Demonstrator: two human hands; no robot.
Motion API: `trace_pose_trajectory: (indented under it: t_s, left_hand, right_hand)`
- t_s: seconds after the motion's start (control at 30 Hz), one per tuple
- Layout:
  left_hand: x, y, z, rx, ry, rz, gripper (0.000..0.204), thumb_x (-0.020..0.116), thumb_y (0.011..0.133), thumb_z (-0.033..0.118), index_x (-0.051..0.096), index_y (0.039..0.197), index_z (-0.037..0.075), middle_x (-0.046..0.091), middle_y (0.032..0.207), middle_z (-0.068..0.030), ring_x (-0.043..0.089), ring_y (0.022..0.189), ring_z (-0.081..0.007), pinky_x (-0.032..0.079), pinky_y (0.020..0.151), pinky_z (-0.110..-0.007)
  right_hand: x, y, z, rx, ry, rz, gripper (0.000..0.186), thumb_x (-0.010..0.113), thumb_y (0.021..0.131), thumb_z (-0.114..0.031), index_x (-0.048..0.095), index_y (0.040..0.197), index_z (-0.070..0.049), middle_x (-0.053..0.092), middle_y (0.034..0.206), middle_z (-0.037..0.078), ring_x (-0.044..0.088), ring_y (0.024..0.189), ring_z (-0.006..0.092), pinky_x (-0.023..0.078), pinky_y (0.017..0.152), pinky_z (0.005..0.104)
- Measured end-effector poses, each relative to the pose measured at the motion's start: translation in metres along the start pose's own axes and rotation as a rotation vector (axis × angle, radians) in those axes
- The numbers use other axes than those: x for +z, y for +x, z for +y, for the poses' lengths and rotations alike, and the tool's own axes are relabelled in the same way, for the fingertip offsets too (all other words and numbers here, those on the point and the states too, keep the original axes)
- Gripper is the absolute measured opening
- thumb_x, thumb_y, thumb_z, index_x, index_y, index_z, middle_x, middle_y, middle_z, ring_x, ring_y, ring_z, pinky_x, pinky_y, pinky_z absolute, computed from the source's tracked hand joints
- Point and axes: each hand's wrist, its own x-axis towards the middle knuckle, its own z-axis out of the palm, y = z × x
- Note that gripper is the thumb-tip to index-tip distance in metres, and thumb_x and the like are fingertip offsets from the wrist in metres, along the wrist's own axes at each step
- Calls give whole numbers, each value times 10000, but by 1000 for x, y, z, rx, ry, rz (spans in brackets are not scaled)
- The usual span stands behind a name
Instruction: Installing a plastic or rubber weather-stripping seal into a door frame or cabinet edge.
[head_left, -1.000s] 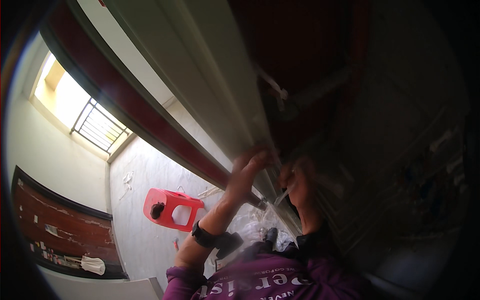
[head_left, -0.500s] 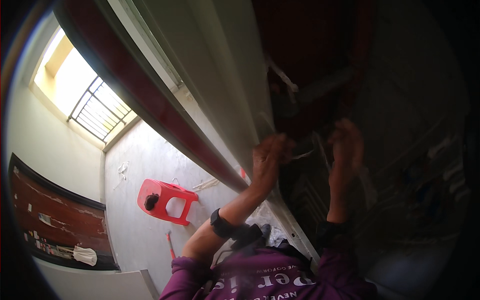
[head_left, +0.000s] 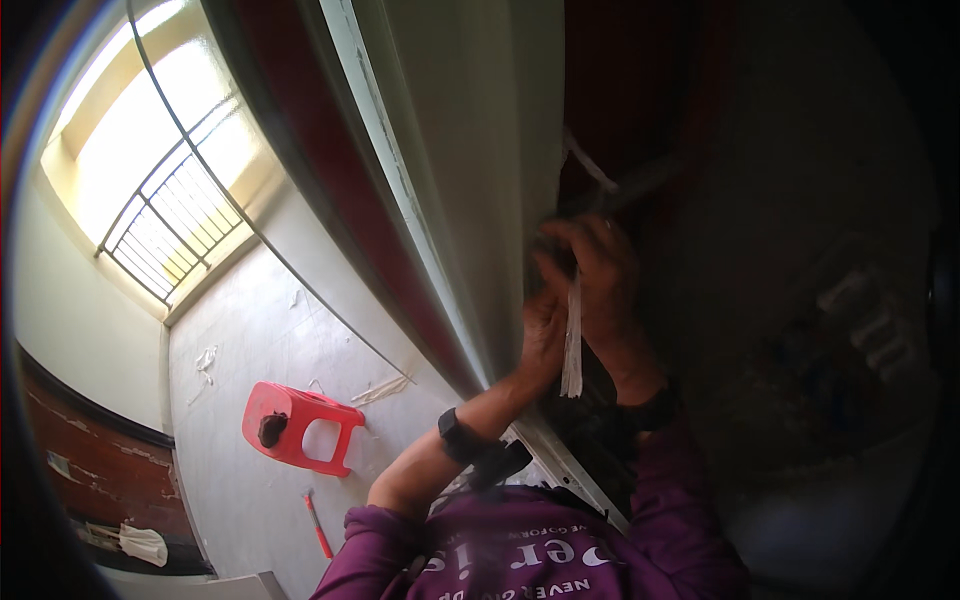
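My right hand [head_left: 605,285] is closed, with a pale frayed strip [head_left: 573,350] hanging down from between its fingers. Just below and to the left, my left hand [head_left: 543,330] is closed beside the strip; what its fingers hold is hidden. Both hands are close together at the edge of a tall pale frame [head_left: 470,150]. Beyond that edge, above my hands, is a dark red panel [head_left: 620,90], largely in shadow. Another whitish strip [head_left: 595,165] dangles at the frame's edge above my fingers.
On the pale floor at left stands a red plastic stool [head_left: 300,428] with a dark brown object [head_left: 272,430] on top. A red-handled tool [head_left: 318,525] lies nearby. Farther off is a barred railing [head_left: 175,220]. The right side is very dark.
My hands were apart and have come together; the right one moved left towards the left one. The pale strip now hangs from my right hand. The view has shifted slightly.
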Motion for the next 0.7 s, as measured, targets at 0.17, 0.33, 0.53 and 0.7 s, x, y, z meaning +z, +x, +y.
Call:
trace_pose_trajectory:
  t_s: [0.17, 0.33, 0.53, 0.7]
  left_hand:
    - [-6, 0, -20, -22, 39, -107, 162, 453, 776, 64, 443, 933, 26, 498, 832, -33, 489, 768, -109, 379, 646, -253]
    - [-5, 2, -17, 180, 332, -40, 169, 441, 775, 69, 443, 942, 40, 500, 831, -36, 498, 746, -112, 401, 610, -263]
    - [-7, 6, -2, -18, 191, -149, 151, 400, 817, 106, 497, 785, -5, 508, 662, -32, 458, 643, -77, 386, 564, -233]
    - [-1, 10, 7, 19, 149, -118, 143, 417, 795, 99, 511, 793, -10, 525, 677, -73, 489, 665, -101, 397, 582, -248]
  right_hand:
    - [-2, 1, -3, -59, -96, -22, 181, 601, 578, -84, 530, 744, -90, 499, 697, 55, 490, 662, 238, 387, 589, 331]
    - [1, 2, -3, -13, -81, -51, 169, 597, 569, -67, 529, 722, -88, 497, 665, 50, 502, 634, 231, 395, 573, 326]
    - [0, 9, 7, 11, 109, -146, 145, 576, 568, -20, 528, 696, -68, 500, 649, 59, 511, 583, 231, 413, 507, 294]
    - [-6, 8, 3, 89, 185, -111, 150, 600, 587, -32, 531, 719, -53, 511, 660, 63, 515, 569, 187, 413, 493, 278]
